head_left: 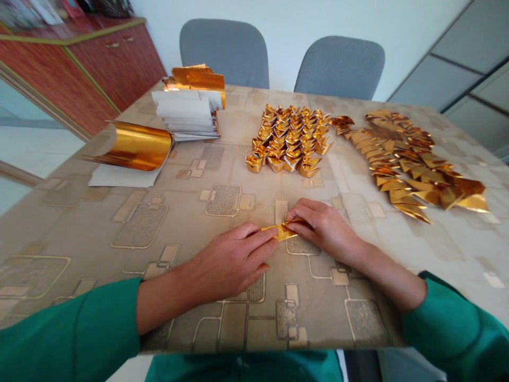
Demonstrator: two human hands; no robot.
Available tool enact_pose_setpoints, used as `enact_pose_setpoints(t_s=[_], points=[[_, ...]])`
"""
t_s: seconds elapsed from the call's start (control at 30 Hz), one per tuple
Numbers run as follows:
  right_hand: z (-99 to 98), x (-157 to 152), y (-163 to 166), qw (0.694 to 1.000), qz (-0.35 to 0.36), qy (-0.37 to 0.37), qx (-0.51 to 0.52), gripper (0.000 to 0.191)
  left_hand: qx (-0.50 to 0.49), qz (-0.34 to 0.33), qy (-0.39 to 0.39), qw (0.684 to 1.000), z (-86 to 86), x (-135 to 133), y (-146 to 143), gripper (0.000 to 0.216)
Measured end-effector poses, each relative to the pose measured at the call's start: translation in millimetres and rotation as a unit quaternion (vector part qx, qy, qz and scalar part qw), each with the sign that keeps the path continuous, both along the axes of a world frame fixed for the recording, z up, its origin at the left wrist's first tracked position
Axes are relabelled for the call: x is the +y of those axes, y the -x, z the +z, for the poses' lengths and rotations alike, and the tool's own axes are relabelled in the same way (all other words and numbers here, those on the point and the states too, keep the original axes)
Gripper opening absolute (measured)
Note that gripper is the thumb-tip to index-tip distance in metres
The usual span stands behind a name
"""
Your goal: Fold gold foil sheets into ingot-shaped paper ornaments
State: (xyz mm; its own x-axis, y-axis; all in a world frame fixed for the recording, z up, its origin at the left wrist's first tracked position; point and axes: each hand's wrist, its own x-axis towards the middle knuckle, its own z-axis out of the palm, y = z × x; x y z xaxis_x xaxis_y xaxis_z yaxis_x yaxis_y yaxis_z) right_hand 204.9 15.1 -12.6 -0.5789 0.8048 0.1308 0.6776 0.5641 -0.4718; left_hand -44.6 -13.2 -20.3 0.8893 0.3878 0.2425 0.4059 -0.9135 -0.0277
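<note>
Ahead of the left hand (228, 262), a roll of gold foil paper (137, 146) is laid on a white sheet (119, 178) on the desk (79, 265), with a stack of paper sheets (185, 114) just beside it. The left hand is held nearly flat, its fingers against the left end of a folded gold foil strip (283, 231); whether it is gripped there cannot be told. The strip lies between the hands, its right end pinched under the curled fingers of the right hand (326, 228). The thin foil could be torn or creased by excess pressure, or slip if that pinch is slackened. Ahead of the right hand, a cluster of folded gold ingots (288, 139) is set out, and a spread of folded gold pieces (409, 164) lies further right
</note>
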Motion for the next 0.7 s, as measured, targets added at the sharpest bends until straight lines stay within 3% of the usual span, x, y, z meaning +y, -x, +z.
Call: enact_pose_setpoints(t_s=[0.27,0.7], points=[[-1.9,-6.5,5.2,0.978,-0.022,-0.166,-0.127,0.021,0.025,0.007,0.020,0.999,-3.9,0.5,-0.4,0.038],[-8.8,-9.5,8.1,0.975,-0.011,-0.154,-0.160,0.016,-0.006,0.024,0.075,0.997,0.2,-0.7,14.8,0.051]])
